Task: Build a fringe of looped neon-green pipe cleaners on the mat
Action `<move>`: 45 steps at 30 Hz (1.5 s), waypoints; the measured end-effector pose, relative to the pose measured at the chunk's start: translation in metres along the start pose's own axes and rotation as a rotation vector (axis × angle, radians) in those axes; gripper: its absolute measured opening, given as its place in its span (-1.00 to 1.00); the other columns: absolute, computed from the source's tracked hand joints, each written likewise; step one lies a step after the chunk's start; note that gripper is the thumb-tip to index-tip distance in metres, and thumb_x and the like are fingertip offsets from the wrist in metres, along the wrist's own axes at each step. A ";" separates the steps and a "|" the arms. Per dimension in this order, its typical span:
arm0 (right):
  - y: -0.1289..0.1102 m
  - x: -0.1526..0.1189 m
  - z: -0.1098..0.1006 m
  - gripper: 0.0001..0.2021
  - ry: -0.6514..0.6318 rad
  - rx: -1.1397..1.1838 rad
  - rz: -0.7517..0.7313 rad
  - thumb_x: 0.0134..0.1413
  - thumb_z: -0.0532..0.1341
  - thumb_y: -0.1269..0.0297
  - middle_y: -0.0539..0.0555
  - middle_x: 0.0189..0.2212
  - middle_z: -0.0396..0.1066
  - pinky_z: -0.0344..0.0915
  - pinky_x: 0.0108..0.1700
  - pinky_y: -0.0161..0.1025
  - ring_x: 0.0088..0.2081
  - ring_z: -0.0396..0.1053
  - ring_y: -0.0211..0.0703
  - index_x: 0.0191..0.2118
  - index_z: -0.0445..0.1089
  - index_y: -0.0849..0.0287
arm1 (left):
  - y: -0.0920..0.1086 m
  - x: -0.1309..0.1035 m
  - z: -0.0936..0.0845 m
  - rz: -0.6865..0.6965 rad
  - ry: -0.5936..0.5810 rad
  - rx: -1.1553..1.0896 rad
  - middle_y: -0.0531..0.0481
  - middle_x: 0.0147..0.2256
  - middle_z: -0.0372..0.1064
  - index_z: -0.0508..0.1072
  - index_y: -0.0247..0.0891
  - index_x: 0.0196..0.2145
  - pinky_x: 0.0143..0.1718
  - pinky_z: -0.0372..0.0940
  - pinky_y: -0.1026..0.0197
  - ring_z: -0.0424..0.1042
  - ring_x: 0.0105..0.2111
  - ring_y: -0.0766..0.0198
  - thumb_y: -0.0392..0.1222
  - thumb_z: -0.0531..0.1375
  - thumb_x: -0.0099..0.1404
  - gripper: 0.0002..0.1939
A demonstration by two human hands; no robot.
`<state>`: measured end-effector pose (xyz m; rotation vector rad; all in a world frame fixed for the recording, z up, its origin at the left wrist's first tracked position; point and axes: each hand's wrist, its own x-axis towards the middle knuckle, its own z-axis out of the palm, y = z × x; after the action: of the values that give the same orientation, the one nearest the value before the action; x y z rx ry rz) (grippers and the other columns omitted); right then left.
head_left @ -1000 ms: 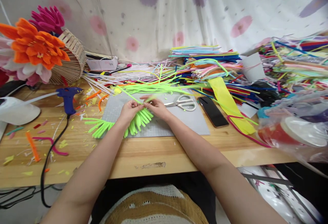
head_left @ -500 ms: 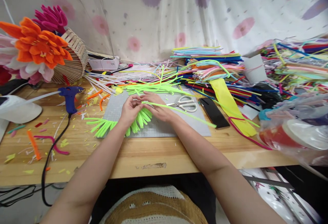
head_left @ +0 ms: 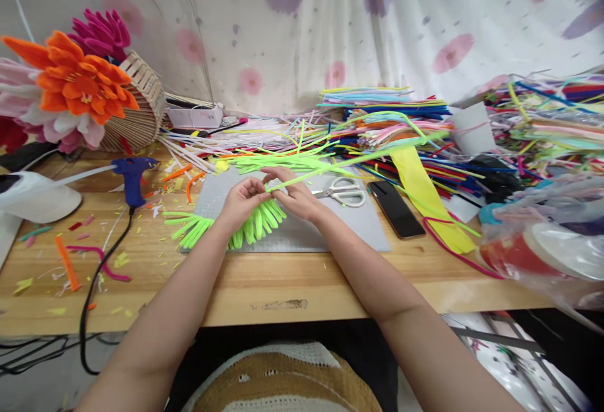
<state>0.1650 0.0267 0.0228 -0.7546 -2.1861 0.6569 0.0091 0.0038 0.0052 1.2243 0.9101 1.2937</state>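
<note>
Over the grey cutting mat, my left hand pinches one end of a fringe of looped lime-green pipe cleaners, which hangs below and to the left of the fingers. Close beside it, my right hand is closed on a long lime-green pipe cleaner. That strand runs from the fingertips up and to the right. Both hands meet where the strand joins the fringe; the exact joint is hidden by fingers. Scissors with white handles lie just right of my right hand.
Loose green pipe cleaners lie behind the hands. A phone and a yellow strip are to the right. A blue glue gun with a cord, scraps and felt-like flowers occupy the left. Pipe cleaner bundles stand behind.
The long green strand has swung from pointing down and right to pointing up and right. My right hand's fingers have shifted around it. The fringe stays by my left hand.
</note>
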 end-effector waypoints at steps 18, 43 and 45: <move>0.001 0.002 0.002 -0.82 -0.156 -0.238 0.285 -0.01 0.07 0.30 0.02 -0.47 0.39 0.08 -0.34 -0.35 -0.37 0.25 -0.26 -0.41 0.40 0.20 | -0.024 0.005 0.002 -0.040 0.322 0.263 0.12 -0.58 0.28 0.35 -0.27 -0.54 -0.52 0.09 0.34 0.20 -0.56 0.41 -0.15 0.24 -0.04 -0.84; 0.017 0.000 0.013 -0.81 -0.098 -0.185 0.673 -0.08 0.07 0.32 0.00 -0.59 0.40 0.03 -0.49 -0.36 -0.55 0.22 -0.32 -0.56 0.39 0.20 | -0.023 0.005 -0.004 0.063 0.424 0.315 0.09 -0.53 0.30 0.32 -0.25 -0.51 -0.43 0.14 0.30 0.25 -0.52 0.37 -0.14 0.20 0.02 -0.85; 0.014 0.003 0.018 -0.79 -0.073 -0.212 0.736 -0.09 0.09 0.29 0.03 -0.61 0.40 0.05 -0.50 -0.35 -0.55 0.23 -0.29 -0.59 0.38 0.20 | -0.022 0.001 -0.001 0.099 0.408 0.393 0.07 -0.49 0.32 0.34 -0.24 -0.47 -0.41 0.14 0.29 0.27 -0.48 0.35 -0.14 0.19 0.04 -0.86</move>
<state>0.1538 0.0345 0.0040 -1.7052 -2.0336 0.8137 0.0127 0.0082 -0.0167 1.3384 1.4659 1.5223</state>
